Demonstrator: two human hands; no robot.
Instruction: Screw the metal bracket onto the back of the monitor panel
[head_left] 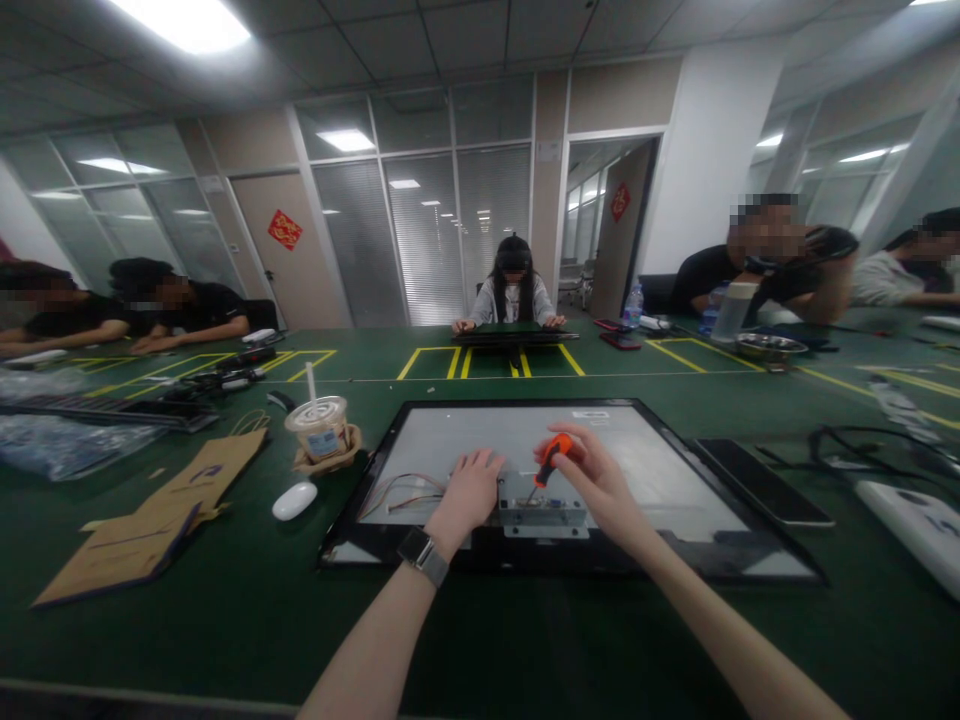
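A flat display panel (420, 430) with a black frame and a pale grey back lies on the table before me. On its near part sits a metal bracket (544, 518) with connector ports. My right hand (596, 480) grips an orange and black screwdriver (555, 460), tilted, its shaft pointing down at the bracket. Whether the tip touches a screw is too small to tell. My left hand (472, 490), wearing a watch on the wrist, rests on the panel against the bracket's left side, fingers stretched out. Thin wires (405, 490) lie on the panel left of that hand.
Left of the panel are a lidded drink cup (319, 430), a white mouse (295, 501) and a brown paper bag (161, 520). A dark flat slab (761, 485), cables and a white power strip (911, 530) lie to the right. Several people sit around the table.
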